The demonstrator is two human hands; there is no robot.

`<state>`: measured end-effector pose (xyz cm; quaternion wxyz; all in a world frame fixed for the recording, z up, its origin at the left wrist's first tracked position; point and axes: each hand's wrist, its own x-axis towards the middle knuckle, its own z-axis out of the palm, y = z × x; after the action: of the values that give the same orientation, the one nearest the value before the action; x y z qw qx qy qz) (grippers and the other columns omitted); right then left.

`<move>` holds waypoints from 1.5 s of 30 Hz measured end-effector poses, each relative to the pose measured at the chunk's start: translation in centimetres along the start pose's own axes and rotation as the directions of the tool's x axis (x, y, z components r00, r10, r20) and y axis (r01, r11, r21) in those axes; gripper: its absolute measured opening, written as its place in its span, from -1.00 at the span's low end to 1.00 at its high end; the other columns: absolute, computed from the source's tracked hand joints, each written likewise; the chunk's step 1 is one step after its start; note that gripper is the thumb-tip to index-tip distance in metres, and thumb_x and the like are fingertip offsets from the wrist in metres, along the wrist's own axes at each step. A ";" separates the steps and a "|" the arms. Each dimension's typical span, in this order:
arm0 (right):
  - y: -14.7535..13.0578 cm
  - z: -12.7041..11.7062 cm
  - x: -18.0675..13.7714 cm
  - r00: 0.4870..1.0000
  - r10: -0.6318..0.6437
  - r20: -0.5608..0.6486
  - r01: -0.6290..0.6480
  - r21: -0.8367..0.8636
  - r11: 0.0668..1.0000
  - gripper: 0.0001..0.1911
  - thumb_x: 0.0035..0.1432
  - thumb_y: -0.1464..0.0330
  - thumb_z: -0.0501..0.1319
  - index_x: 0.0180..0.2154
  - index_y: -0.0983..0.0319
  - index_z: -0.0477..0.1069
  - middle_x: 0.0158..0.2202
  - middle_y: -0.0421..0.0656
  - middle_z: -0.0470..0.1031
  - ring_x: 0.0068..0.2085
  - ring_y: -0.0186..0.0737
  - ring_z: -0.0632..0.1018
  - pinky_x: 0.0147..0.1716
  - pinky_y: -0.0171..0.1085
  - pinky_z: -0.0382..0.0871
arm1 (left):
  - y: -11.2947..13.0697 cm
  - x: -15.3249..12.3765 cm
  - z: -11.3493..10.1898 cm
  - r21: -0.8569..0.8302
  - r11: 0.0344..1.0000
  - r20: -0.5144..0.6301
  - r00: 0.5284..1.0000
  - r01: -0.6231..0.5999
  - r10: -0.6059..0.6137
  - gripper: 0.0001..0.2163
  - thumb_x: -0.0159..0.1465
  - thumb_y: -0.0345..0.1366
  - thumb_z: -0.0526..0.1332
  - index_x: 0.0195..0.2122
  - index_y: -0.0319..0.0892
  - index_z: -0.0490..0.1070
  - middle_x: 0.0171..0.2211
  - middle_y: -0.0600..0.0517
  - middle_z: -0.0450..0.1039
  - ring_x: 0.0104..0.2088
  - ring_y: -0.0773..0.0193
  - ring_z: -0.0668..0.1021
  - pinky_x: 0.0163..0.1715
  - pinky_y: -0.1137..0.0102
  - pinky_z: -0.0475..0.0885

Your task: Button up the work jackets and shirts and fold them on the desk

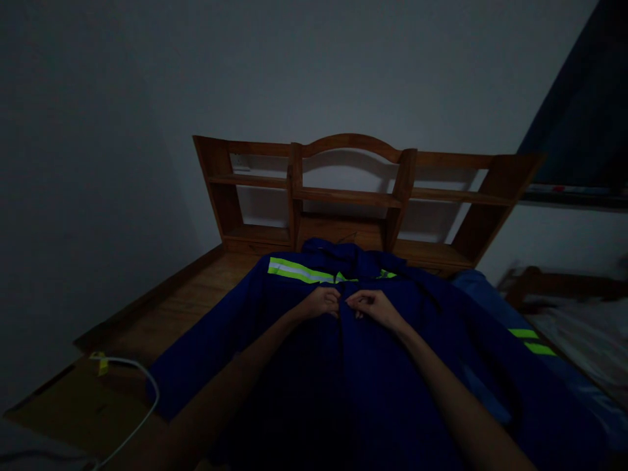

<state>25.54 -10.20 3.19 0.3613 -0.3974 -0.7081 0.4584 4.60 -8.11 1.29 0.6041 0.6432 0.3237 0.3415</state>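
A dark blue work jacket (pixel 383 366) with yellow-green and silver reflective strips is spread out in front of me, its collar toward the shelf and its sleeves out to both sides. My left hand (pixel 322 302) has its fingers curled closed on one front edge, just below the chest strip. Close beside it, my right hand (pixel 371 305) pinches the other front edge between thumb and fingertips. A narrow gap separates the two hands along the jacket's front opening. Dim light hides any buttons or zip there.
Behind the jacket stands a wooden shelf unit (pixel 348 195) against the wall. A wooden desktop (pixel 181 294) shows at left, with a white cable (pixel 152 379) over a yellowish board (pixel 59 405). Blue denim-like cloth (pixel 473 288) lies at right, near a bed (pixel 583 327).
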 end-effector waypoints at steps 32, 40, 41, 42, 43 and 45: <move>0.9 2.8 0.1 0.994 -0.079 -0.071 0.062 -0.214 0.975 -0.68 -0.04 0.19 0.30 -0.27 0.25 0.43 -0.44 -0.21 0.44 -0.43 -0.36 0.42 -0.43 -0.38 0.29 | 1.0 -0.5 0.2 -0.222 0.922 -0.171 0.918 0.317 -0.357 -0.57 -0.26 -0.22 0.50 -0.42 -0.30 0.41 -0.59 0.06 0.45 -0.48 0.27 0.55 -0.25 0.27 0.48; 1.0 2.5 0.2 0.999 -0.030 -0.031 0.025 -0.164 0.986 -0.67 -0.07 0.20 0.32 -0.30 0.27 0.41 -0.47 -0.23 0.41 -0.47 -0.38 0.41 -0.48 -0.39 0.27 | 1.0 -1.1 -0.3 -0.303 0.897 -0.082 0.929 0.321 -0.360 -0.70 -0.25 -0.36 0.49 -0.50 -0.35 0.46 -0.55 0.00 0.50 -0.44 0.28 0.56 -0.20 0.29 0.48; 0.9 2.5 0.2 0.999 -0.037 -0.034 0.031 -0.171 0.985 -0.68 -0.06 0.20 0.32 -0.29 0.27 0.41 -0.47 -0.23 0.40 -0.47 -0.38 0.40 -0.48 -0.39 0.27 | 1.1 -1.2 -0.3 -0.308 0.896 -0.079 0.929 0.321 -0.361 -0.71 -0.25 -0.37 0.49 -0.51 -0.35 0.47 -0.55 0.00 0.51 -0.44 0.29 0.56 -0.20 0.30 0.48; 0.9 2.5 0.1 0.998 -0.047 -0.038 0.039 -0.182 0.983 -0.69 -0.05 0.21 0.31 -0.29 0.27 0.41 -0.47 -0.23 0.40 -0.47 -0.39 0.40 -0.48 -0.39 0.27 | 1.2 -1.3 -0.2 -0.312 0.894 -0.075 0.929 0.323 -0.362 -0.72 -0.25 -0.38 0.49 -0.52 -0.35 0.47 -0.54 0.00 0.51 -0.43 0.29 0.56 -0.19 0.31 0.48; 0.8 2.6 0.1 0.997 -0.058 -0.043 0.049 -0.194 0.980 -0.69 -0.04 0.21 0.30 -0.29 0.27 0.41 -0.48 -0.23 0.39 -0.46 -0.39 0.40 -0.47 -0.39 0.27 | 1.3 -1.3 -0.2 -0.318 0.891 -0.072 0.928 0.325 -0.364 -0.73 -0.25 -0.39 0.48 -0.53 -0.35 0.47 -0.54 0.00 0.51 -0.43 0.30 0.56 -0.19 0.32 0.48; 0.5 2.7 0.0 0.995 -0.085 -0.054 0.071 -0.218 0.973 -0.71 -0.02 0.21 0.28 -0.28 0.26 0.41 -0.47 -0.23 0.39 -0.45 -0.38 0.40 -0.44 -0.39 0.28 | 1.4 -1.4 -0.1 -0.338 0.882 -0.068 0.926 0.329 -0.371 -0.74 -0.24 -0.41 0.48 -0.55 -0.35 0.46 -0.53 -0.01 0.52 -0.42 0.32 0.56 -0.17 0.33 0.47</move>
<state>23.33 -11.03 1.83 0.3559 -0.4203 -0.7570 0.3516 3.74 -9.27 2.64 0.7296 0.4435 0.4137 0.3161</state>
